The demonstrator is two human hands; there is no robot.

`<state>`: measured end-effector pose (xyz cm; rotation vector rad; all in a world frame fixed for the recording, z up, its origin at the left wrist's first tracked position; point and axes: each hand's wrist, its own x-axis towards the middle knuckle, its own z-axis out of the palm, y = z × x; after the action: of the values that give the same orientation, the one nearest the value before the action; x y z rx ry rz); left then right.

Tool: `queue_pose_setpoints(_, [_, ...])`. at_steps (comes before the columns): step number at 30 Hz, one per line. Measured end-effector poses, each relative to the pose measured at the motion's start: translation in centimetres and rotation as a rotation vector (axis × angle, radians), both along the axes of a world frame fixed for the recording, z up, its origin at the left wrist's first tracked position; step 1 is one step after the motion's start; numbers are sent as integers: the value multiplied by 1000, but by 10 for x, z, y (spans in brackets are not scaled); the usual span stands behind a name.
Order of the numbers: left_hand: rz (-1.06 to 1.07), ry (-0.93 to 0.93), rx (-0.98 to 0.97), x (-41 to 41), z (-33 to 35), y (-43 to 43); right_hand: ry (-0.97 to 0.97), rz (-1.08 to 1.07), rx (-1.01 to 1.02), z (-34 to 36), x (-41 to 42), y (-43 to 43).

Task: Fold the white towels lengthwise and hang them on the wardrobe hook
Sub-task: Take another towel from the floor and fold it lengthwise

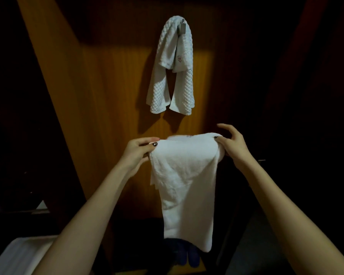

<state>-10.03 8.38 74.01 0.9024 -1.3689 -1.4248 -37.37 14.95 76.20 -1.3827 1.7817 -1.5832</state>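
Before the wardrobe door (pixel 111 96), we hold a white towel (pixel 187 175) by its top, left hand (pixel 137 151) pinching one corner, right hand (pixel 233 144) gripping the other, second towel (pixel 167 80) hanging on the hook (pixel 182 28).

A dim bedroom or hotel room. A wooden wardrobe (pixel 117 96) bears a hook (pixel 182 28) draped with a towel (pixel 171 76).

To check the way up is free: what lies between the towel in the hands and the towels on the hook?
In the head view, only bare wardrobe panel shows between the held towel and the hung towels.
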Motion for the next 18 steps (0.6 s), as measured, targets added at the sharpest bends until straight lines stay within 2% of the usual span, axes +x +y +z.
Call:
queue_pose_setpoints(3, [8, -122, -63, -4, -6, 1, -78, 142, 26, -5, 2, 3])
queue_pose_setpoints(5, [-8, -154, -95, -6, -11, 2, -98, 133, 37, -8, 5, 4])
queue_pose_setpoints(8, [-50, -173, 7, -7, -16, 3, -69, 100, 78, -14, 6, 4])
queue_pose_setpoints(10, [-17, -250, -12, -8, -19, 4, -43, 128, 123, -19, 4, 7])
queue_pose_setpoints(15, [121, -449, -317, -18, -20, 3, 232, 99, 190, -27, 0, 10])
queue_pose_setpoints(18, [211, -561, -499, -20, -11, -2, 272, 100, 190, -28, 0, 12])
